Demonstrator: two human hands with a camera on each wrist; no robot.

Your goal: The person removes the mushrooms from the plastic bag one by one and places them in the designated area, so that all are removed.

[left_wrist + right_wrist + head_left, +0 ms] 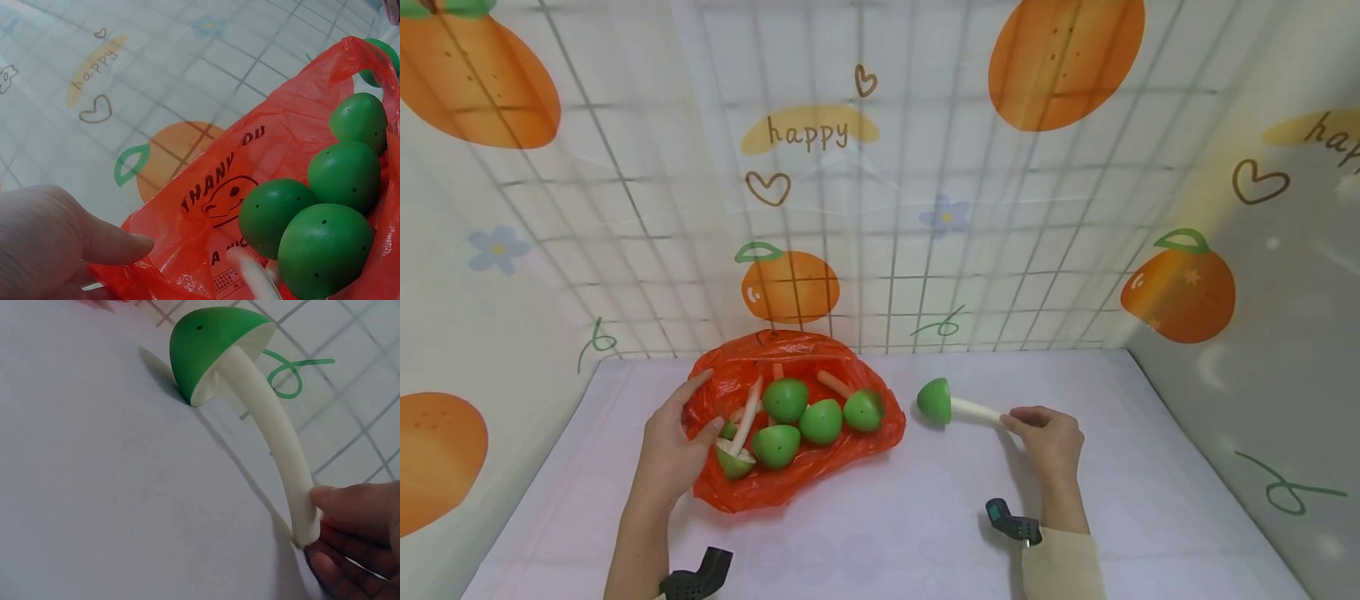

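Two hands pinching | our left hand (675,448): red bag (842,460), likely steadying it | our right hand (1051,437), right of bag: mushroom (966,407) by stem, cap clear

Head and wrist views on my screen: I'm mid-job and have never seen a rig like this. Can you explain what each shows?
There's no machine here, just a person's bare left hand and right hand. The wide picture comes from a camera on the head, looking forward and down. The other two come from cameras on each wrist; the dark gadgets there are probably those.

On the white table sits an open red plastic bag with several green-capped toy mushrooms inside. The left hand grips the bag's edge. To the bag's right, clear of it, the right hand pinches a single mushroom near the end of its stem. The oranges behind are only printed on the backdrop.
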